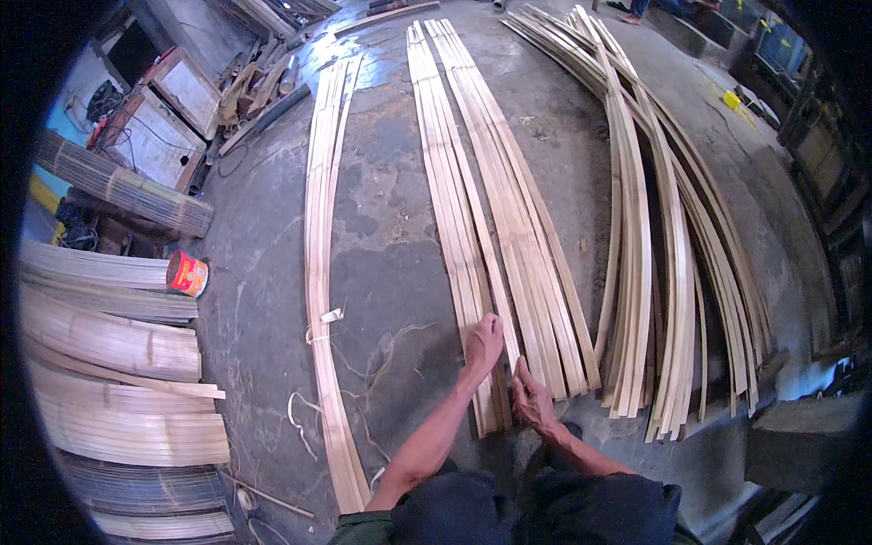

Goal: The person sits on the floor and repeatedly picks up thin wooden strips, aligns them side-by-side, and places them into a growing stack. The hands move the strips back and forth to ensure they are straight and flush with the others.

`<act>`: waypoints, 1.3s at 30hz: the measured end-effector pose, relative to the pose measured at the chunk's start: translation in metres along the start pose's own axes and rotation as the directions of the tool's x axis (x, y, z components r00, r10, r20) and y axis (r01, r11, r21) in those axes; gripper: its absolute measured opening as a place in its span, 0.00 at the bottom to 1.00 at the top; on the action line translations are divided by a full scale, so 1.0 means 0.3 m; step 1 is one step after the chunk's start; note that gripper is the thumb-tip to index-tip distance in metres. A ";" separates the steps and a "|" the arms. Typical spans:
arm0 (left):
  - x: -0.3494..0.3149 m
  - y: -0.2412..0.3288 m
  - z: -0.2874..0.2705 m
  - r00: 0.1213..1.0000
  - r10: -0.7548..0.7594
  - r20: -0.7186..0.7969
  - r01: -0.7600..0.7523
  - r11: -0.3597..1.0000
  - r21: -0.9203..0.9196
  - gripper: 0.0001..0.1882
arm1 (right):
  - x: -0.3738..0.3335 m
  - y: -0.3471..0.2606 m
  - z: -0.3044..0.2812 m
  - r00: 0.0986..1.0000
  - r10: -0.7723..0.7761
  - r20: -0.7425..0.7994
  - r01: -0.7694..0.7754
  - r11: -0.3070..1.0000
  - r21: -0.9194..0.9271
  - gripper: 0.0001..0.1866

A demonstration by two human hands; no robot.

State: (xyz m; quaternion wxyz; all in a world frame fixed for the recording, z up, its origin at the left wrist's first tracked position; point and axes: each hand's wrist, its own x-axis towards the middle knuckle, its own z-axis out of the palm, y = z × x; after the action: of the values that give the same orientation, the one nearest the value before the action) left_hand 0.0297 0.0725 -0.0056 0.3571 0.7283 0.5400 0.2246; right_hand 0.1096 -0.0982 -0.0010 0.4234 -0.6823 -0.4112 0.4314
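Note:
Long pale bamboo strips lie in bundles on the floor in front of me. My left hand (pixel 484 343) is closed over the near part of the middle-left bundle (pixel 445 195); what its fingers grip is hidden. Close beside it, lower and to the right, my right hand (pixel 534 401) closes on the near end of a single bamboo strip (pixel 498 291). This strip runs along the right edge of that bundle. Just right of it lies another flat bundle (pixel 522 218), its near ends beside my right hand. Both forearms come in from the lower edge.
A narrow bundle tied with a band (pixel 320 209) lies to the left, loose fibres beside it. Crossing strips (pixel 668 218) are heaped at right. Stacked strip bundles (pixel 127 409) and a red-and-yellow tin (pixel 187 274) line the left side. A grey block (pixel 804 440) stands at lower right.

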 end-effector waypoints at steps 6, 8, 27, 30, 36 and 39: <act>-0.071 -0.062 -0.031 0.939 0.343 0.007 -0.315 0.853 0.417 0.23 | 0.030 0.026 -0.033 0.996 -0.071 0.058 0.085 0.953 -0.292 0.31; -0.095 -0.103 -0.032 0.904 0.423 0.052 -0.397 0.791 0.466 0.29 | 0.034 0.022 -0.026 0.991 -0.082 0.107 0.115 0.930 -0.349 0.31; -0.105 -0.110 -0.064 0.946 0.308 0.100 -0.320 0.844 0.429 0.31 | 0.039 -0.042 -0.027 0.990 0.017 0.137 0.034 0.933 -0.359 0.32; -0.108 -0.088 -0.072 0.951 0.287 0.118 -0.308 0.833 0.459 0.32 | 0.043 -0.045 -0.036 0.989 0.020 0.144 0.049 0.887 -0.459 0.31; -0.108 -0.101 -0.083 0.951 0.268 0.157 -0.310 0.827 0.468 0.33 | 0.052 -0.031 -0.059 0.979 -0.029 0.202 0.149 0.776 -0.613 0.32; -0.094 -0.122 -0.062 0.946 0.301 0.120 -0.320 0.810 0.492 0.33 | 0.048 -0.039 -0.039 0.986 -0.009 0.164 0.111 0.772 -0.626 0.32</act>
State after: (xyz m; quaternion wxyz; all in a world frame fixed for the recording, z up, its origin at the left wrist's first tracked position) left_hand -0.0155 0.0569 -0.0199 0.1222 0.8783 0.4472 0.1174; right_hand 0.1224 -0.0839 0.0096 0.1506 -0.7365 -0.5847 0.3050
